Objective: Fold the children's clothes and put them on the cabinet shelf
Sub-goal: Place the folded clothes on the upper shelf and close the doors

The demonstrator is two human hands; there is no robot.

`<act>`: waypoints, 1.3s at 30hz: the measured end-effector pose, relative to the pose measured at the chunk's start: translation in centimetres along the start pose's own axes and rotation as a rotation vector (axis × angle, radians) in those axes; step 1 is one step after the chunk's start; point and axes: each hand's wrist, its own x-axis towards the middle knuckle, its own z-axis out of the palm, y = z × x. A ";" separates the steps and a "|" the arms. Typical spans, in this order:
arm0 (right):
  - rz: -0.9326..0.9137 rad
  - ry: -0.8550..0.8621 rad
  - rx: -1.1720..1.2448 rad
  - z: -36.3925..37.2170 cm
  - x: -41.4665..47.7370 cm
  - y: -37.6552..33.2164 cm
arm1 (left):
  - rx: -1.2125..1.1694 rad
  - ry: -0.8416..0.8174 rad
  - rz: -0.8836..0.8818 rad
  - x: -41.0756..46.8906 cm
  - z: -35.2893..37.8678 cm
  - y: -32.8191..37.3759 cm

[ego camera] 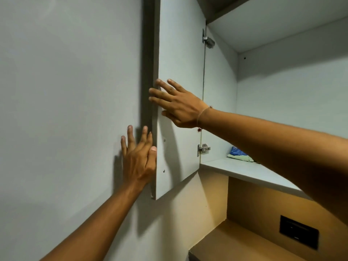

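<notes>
Head view: your right hand [180, 106] and left hand [139, 159], fingers spread, press the cabinet door [178, 63]; folded clothes [240, 155] lie on the shelf [244, 171], well right of both.

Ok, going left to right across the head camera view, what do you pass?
Left hand → cabinet door → lower hinge → folded clothes on the shelf → dark wall panel.

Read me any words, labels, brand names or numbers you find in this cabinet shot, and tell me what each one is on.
None readable.
Cabinet door, shelf: blank.
Folded clothes: pale print, no legible letters.
Dark wall plate: faint marks, too small to read.
Hinges: any stamping is blurred.
</notes>
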 end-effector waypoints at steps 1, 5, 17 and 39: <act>0.017 0.021 -0.007 -0.4 -1.6 0.6 | -0.047 0.002 0.060 0.0 0.2 0.9; 0.105 0.050 -0.054 -1.7 -9.0 3.5 | -0.147 -0.046 0.266 0.7 2.2 5.6; 0.557 -0.345 -0.245 0.2 -26.0 11.1 | -0.300 -0.484 0.249 4.7 19.9 18.8; 0.730 -0.603 -0.321 3.6 -28.7 13.8 | -0.282 -0.322 0.453 5.8 28.8 19.5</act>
